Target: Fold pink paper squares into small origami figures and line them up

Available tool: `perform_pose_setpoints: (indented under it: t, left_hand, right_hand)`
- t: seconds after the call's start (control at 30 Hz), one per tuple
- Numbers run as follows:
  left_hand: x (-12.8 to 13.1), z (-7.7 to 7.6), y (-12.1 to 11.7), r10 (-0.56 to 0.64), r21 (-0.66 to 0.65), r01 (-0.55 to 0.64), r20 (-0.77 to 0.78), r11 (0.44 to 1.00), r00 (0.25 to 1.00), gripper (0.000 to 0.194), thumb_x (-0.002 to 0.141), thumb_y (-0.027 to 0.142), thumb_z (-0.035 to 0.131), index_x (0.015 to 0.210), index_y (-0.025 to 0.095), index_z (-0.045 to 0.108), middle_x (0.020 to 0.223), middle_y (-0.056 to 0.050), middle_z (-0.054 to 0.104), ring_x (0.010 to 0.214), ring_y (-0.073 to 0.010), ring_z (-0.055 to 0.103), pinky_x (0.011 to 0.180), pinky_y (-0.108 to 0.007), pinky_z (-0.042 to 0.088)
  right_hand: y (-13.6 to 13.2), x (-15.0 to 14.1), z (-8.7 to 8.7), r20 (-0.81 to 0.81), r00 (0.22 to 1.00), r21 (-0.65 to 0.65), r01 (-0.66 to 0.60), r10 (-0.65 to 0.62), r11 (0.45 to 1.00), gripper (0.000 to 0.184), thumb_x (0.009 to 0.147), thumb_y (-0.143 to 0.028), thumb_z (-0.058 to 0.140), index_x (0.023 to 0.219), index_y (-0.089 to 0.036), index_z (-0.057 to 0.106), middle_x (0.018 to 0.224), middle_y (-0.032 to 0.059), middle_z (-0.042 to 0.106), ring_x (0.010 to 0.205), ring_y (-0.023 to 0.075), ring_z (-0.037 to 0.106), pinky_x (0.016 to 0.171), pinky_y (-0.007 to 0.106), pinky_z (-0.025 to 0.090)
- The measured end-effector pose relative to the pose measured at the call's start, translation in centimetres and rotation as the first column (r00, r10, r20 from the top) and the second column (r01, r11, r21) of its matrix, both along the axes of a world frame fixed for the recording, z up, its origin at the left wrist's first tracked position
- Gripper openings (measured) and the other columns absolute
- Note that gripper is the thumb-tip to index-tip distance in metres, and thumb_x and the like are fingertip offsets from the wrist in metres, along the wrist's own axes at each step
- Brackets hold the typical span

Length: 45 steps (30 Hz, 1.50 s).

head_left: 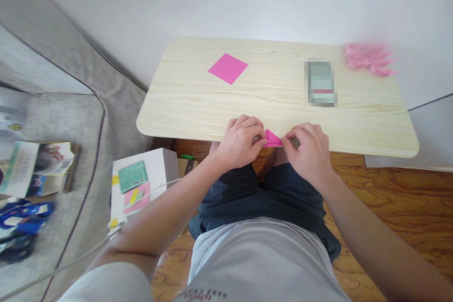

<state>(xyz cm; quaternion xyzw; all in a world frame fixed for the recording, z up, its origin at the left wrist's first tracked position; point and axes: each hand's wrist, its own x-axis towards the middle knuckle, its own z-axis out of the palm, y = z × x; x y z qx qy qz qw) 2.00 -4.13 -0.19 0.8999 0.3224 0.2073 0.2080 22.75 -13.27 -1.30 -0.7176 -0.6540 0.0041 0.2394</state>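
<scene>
Centrally, folded pink paper triangle [272,139], curled hands [242,140] [308,151] pinching its ends, flat square sheet [228,69], wood-grain tabletop [269,96]

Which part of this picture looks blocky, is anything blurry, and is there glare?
Head view: the grey-green item is pixelated, its details hidden; head view: the pink pile looks smeared, the flat pink sheet crisper; head view: no harsh glare on the tabletop.

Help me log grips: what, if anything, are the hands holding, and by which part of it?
A folded pink paper: the left hand pinches its left end, and the right hand pinches its right corner.
</scene>
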Motion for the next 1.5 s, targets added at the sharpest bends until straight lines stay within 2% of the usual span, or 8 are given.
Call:
perform_pose_setpoints:
  t: [0.2,0.37,0.5,0.73,0.87,1.17,1.37,1.5]
  left_hand:
    - [0.0,0.1,-0.2,0.001,0.011,-0.001,0.006,1.0,1.0,0.007,0.094,0.027,0.066,0.089,0.023,0.068,0.111,-0.003,0.074,0.112,-0.0251,0.058,0.101,-0.045,0.039]
    - [0.1,0.0,-0.6,0.038,0.024,-0.038,0.015,0.999,0.999,0.007,0.094,0.026,0.065,0.087,0.022,0.066,0.109,-0.003,0.074,0.111,-0.0252,0.057,0.1,-0.044,0.039]
    - [0.1,0.1,-0.8,0.043,0.022,-0.044,0.014,0.999,0.999,0.008,0.094,0.026,0.065,0.087,0.022,0.066,0.109,-0.004,0.073,0.111,-0.0258,0.057,0.1,-0.045,0.039]
    - [-0.4,0.4,-0.7,0.022,0.013,-0.022,0.004,1.0,1.0,0.005,0.094,0.024,0.063,0.097,0.023,0.067,0.11,-0.002,0.074,0.112,-0.0242,0.058,0.101,-0.043,0.039]
    - [-0.9,0.2,-0.5,-0.005,0.027,0.005,0.01,1.0,1.0,0.011,0.095,0.019,0.06,0.098,0.024,0.069,0.112,-0.001,0.076,0.115,-0.0235,0.059,0.101,-0.043,0.038]
    - [-1.8,-0.4,-0.2,-0.069,0.074,0.067,0.025,0.995,0.997,0.025,0.101,0.018,0.051,0.104,0.027,0.074,0.121,0.0,0.077,0.118,-0.021,0.062,0.104,-0.043,0.035]
    - [-2.4,-0.7,-0.5,-0.088,0.107,0.084,0.036,0.991,0.995,0.031,0.101,0.016,0.047,0.108,0.028,0.075,0.124,-0.001,0.077,0.123,-0.0204,0.063,0.108,-0.045,0.034]
    - [-2.6,-0.8,-1.1,-0.087,0.125,0.079,0.058,0.989,0.994,0.023,0.099,0.021,0.055,0.11,0.028,0.074,0.127,-0.002,0.076,0.127,-0.0213,0.063,0.114,-0.047,0.032]
  right_hand:
    - [-0.1,-0.7,-0.3,0.061,0.998,0.054,0.013,-0.016,0.998,0.013,0.097,-0.034,0.062,0.093,-0.023,0.068,0.104,0.0097,0.069,0.106,0.0312,0.055,0.086,0.045,0.034]
    - [-1.4,-1.7,-1.9,-0.078,0.997,0.228,-0.001,0.02,0.974,0.013,0.1,-0.026,0.055,0.106,-0.025,0.067,0.104,0.0094,0.072,0.104,0.0294,0.059,0.094,0.047,0.037]
    - [-2.6,-2.7,-2.7,-0.115,0.99,0.289,-0.051,0.087,0.956,0.015,0.096,-0.025,0.064,0.11,-0.027,0.07,0.107,0.009,0.072,0.107,0.0295,0.062,0.097,0.049,0.04]
    - [-2.7,-1.9,-3.8,0.01,0.986,0.301,-0.159,0.164,0.94,0.026,0.091,-0.024,0.073,0.116,-0.034,0.075,0.111,0.0028,0.077,0.11,0.0289,0.063,0.102,0.051,0.041]
    - [-2.4,-1.3,-4.4,0.035,0.984,0.318,-0.175,0.172,0.932,0.03,0.09,-0.024,0.074,0.118,-0.035,0.076,0.111,0.0024,0.078,0.109,0.0281,0.064,0.101,0.05,0.042]
    - [-2.1,-0.9,-4.9,0.118,0.977,0.292,-0.206,0.179,0.934,0.039,0.092,-0.023,0.07,0.126,-0.042,0.075,0.114,0.0024,0.075,0.11,0.0277,0.06,0.1,0.05,0.04]
    - [-2.1,-0.9,-4.7,0.191,0.965,0.255,-0.224,0.178,0.941,0.047,0.093,-0.025,0.069,0.136,-0.045,0.069,0.116,0.0038,0.073,0.111,0.0282,0.057,0.099,0.051,0.037]
    - [-1.9,-1.1,-4.1,0.2,0.962,0.236,-0.234,0.188,0.943,0.042,0.095,-0.027,0.068,0.133,-0.044,0.071,0.112,0.0031,0.073,0.108,0.0277,0.056,0.098,0.049,0.037]
